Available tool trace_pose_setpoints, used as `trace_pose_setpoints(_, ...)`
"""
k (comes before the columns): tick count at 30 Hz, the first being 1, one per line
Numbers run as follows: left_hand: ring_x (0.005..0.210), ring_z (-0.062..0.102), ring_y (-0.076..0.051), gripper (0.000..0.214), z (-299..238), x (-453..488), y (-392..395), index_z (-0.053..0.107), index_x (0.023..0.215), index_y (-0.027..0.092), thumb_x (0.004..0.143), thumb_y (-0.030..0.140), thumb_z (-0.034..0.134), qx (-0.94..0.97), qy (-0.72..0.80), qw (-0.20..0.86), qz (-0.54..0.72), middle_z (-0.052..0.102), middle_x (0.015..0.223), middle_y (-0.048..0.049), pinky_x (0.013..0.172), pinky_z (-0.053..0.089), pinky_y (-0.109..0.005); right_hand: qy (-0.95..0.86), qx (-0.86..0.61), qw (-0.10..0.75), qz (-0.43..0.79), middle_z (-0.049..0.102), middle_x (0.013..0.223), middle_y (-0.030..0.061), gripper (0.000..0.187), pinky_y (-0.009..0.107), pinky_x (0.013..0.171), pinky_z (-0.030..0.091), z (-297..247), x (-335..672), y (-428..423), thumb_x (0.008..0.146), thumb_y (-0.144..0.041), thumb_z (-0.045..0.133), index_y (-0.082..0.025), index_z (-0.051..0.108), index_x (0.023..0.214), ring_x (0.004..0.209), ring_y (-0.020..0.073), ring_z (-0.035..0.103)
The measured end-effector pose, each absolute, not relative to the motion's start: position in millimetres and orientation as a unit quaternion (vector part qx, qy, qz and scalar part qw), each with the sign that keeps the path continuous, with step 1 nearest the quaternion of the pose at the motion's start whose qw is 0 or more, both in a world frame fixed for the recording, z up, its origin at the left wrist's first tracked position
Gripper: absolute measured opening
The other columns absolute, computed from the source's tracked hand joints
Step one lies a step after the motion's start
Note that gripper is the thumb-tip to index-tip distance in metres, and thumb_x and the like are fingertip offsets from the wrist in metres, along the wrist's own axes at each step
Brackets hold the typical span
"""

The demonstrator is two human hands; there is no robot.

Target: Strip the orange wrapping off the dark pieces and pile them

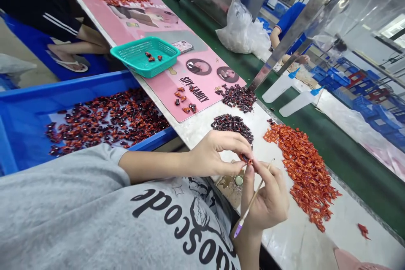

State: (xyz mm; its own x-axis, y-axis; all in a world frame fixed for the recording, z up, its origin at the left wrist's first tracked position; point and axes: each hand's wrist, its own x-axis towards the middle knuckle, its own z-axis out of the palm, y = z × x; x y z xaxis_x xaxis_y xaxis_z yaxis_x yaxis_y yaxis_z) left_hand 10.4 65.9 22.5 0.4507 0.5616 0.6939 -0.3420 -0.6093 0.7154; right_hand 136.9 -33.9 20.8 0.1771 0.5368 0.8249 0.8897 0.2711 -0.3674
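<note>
Tiny red-and-dark plastic piece (246, 160) above near edge of pale glossy tabletop (286, 240), pinched between fingertips of our left hand (212, 155) and right hand (269, 200). We judge it light, stiff, easily dropped; best held by its ends. Right hand also closed round thin wooden stick with purple tip (249, 207). Heap of small dark pieces (232, 123) just behind; long orange-red pile (303, 171) toward far edge. Bare strip between pile and near edge gives room.
</note>
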Motion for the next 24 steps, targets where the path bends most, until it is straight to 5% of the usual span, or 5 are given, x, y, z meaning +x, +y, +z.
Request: trace_pose_setpoints(24, 0.069, 0.059, -0.009, 0.014, 12.5, -2.4, 62.1, 0.067, 0.094, 0.011, 0.09, 0.014, 0.054, 0.788, 0.057, 0.401, 0.463, 0.07, 0.091, -0.01, 0.065, 0.052, -0.018, -0.587, -0.574, 0.561, -0.106, 0.074, 0.092, 0.003, 0.039, 0.031, 0.071, 0.059, 8.3, 122.8, -40.3, 0.079, -0.002, 0.073, -0.023, 0.073, 0.113, 0.085, 0.0168, 0.071)
